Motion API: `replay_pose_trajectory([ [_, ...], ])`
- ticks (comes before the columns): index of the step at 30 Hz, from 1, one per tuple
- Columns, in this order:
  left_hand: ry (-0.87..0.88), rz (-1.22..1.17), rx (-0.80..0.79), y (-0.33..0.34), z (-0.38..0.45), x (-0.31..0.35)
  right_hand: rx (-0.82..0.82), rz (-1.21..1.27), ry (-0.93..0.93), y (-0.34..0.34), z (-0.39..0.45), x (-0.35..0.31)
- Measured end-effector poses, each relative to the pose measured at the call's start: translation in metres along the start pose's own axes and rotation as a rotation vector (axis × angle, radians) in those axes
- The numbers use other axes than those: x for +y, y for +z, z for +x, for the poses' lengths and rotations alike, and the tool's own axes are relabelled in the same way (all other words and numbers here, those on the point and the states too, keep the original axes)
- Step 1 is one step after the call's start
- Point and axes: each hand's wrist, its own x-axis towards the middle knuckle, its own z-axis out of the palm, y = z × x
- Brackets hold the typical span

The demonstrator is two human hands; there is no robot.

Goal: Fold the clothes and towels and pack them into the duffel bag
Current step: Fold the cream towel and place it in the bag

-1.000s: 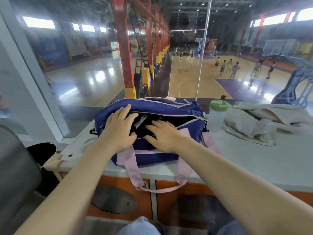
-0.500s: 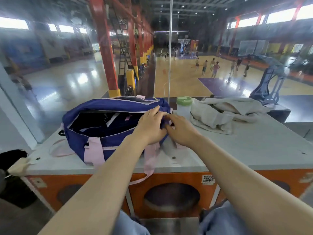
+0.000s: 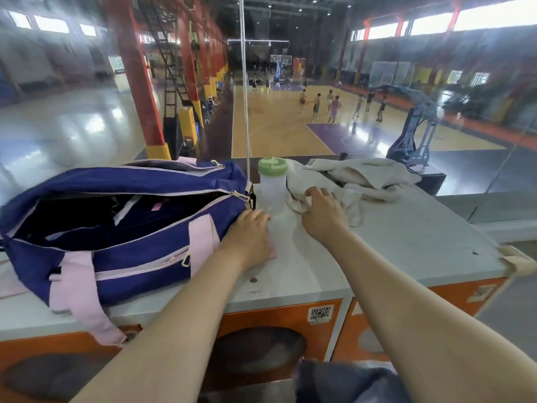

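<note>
Head view shows both our hands out over the bench (image 3: 406, 242), so we start there. Our left hand (image 3: 250, 237) lies palm down with the fingers loosely curled at the right end of the duffel bag (image 3: 116, 228), resting on a bit of pink strap on the bench top; whether it grips that strap we cannot tell. Our right hand (image 3: 322, 213) reaches further forward, and its fingers close on the near edge of the towel (image 3: 357, 178), pinching a fold of the pale cloth.

Between our two hands, just beyond them, stands a clear plastic bottle (image 3: 273, 184) with a green lid, upright, touching the towel's left edge and just beside the bag's end.

Left of our left hand the duffel bag sits on the bench, dark blue with pink straps and pink zip trim. Its main zip is open and the mouth gapes; dark clothing shows inside, with a few white and pink scraps among it. One pink strap (image 3: 84, 309) hangs over the bench's front edge.

Beyond our right hand the towel lies crumpled in a loose heap, beige, unfolded, stretching away toward the bench's far right side.

Below our forearms the bench front is orange with dark round openings and a QR sticker (image 3: 319, 314). Past the bench, through glass, a basketball court spreads out with several people on it.
</note>
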Motion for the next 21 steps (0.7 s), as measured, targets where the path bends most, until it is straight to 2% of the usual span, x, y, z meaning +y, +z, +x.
replay_pose_trajectory([
  [2,-0.009,0.013,-0.005,0.005,0.002,-0.003,0.028,-0.119,0.035,0.002,0.011,0.009],
  [5,-0.033,0.004,-0.01,0.008,0.006,-0.003,-0.087,-0.293,0.167,0.009,0.017,0.028],
  [7,-0.037,-0.006,-0.003,0.01,0.009,-0.004,-0.147,-0.316,0.221,0.015,0.016,0.04],
  [13,-0.036,-0.013,0.013,0.014,0.012,-0.005,-0.227,-0.047,0.181,0.009,0.017,0.066],
  [17,-0.05,-0.065,0.038,0.014,0.016,-0.004,-0.269,-0.048,0.174,-0.004,0.013,0.07],
  [21,-0.072,-0.069,0.122,0.02,0.016,0.003,-0.391,0.036,0.14,-0.026,0.011,0.058],
])
